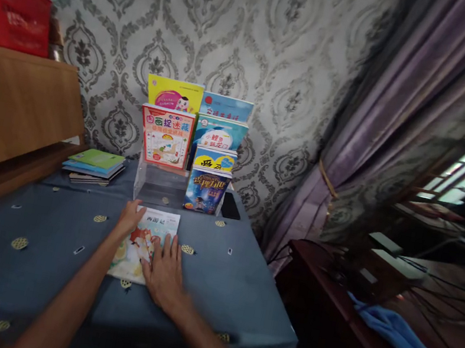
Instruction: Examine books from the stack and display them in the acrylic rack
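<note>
A thin picture book (141,254) with a pale, illustrated cover lies on the blue tablecloth, in front of a clear display rack (157,194). My left hand (129,220) touches the book's upper left edge, its thumb by the cover and its fingers reaching forward. Flat on the lower right part of the cover rests my right hand (165,273), fingers spread. Behind, the rack holds a red-bordered book (167,138), a yellow book (174,95), and, on its right side, several blue and yellow books, with a dark blue one (206,192) in front.
A stack of books (94,164) with a green one on top lies at the left, near a wooden cabinet (13,111). A dark phone-like object (232,206) lies right of the rack. A purple curtain (357,130) and a cluttered dark red table (347,314) stand at the right.
</note>
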`<state>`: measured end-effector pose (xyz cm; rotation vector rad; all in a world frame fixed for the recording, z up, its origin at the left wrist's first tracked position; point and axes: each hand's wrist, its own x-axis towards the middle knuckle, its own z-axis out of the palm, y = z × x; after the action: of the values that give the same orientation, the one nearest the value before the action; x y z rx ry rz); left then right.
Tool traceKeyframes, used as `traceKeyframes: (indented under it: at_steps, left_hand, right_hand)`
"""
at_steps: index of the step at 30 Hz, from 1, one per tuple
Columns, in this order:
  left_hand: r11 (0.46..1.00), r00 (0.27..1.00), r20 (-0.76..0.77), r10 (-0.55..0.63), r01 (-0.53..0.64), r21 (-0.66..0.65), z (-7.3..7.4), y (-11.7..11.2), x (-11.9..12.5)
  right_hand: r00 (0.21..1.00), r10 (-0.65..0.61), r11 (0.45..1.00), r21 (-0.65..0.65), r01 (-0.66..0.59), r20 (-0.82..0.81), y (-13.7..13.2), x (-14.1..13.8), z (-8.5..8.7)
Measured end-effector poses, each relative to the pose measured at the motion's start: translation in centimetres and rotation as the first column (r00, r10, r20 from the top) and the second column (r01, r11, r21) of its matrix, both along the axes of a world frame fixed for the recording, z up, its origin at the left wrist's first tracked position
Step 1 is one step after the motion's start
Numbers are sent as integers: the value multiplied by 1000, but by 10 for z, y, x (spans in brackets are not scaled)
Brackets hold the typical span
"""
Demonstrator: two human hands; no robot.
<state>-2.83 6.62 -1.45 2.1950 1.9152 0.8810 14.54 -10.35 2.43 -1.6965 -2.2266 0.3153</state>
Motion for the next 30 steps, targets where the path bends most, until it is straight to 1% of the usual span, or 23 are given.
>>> traceKeyframes:
  at_steps: [3,6,9,12,14,17,20,23,26,30]
  left_hand:
    - [998,998,-31,46,-48,-42,0,1,-1]
    - [996,994,-88,61,-67,-59,-2,-2,10]
    - [995,987,-146,69,-79,-64,-5,-9,19]
    - [995,980,-191,64,-78,-67,-4,-17,21]
    - [996,970,-237,49,-64,-56,0,-22,21]
    - [999,943,-331,26,-37,-28,8,-26,22]
    - [999,923,-385,16,-26,-22,15,-29,25]
    - [999,915,-403,8,-25,-36,19,-30,26]
    - [998,910,-414,-34,9,-62,24,-30,22]
    - [992,888,-443,-119,92,-82,32,-29,12]
  right_hand:
    - [1000,6,1000,24,-6,-9,3,2,-7]
    - [1000,10,999,48,-9,-18,6,3,-14]
    - [999,10,999,49,-8,-32,7,3,-16]
    - [999,12,999,36,-11,-43,6,4,-13]
    - [999,24,999,22,-23,-38,6,6,-8]
    - [997,74,997,-9,-74,-20,10,11,-1]
    - [993,118,992,-45,-118,-4,25,17,4]
    - [993,117,992,-59,-116,10,46,19,4]
    - [996,90,995,-41,-90,14,69,18,1]
    - [998,63,998,2,-63,0,93,19,-7]
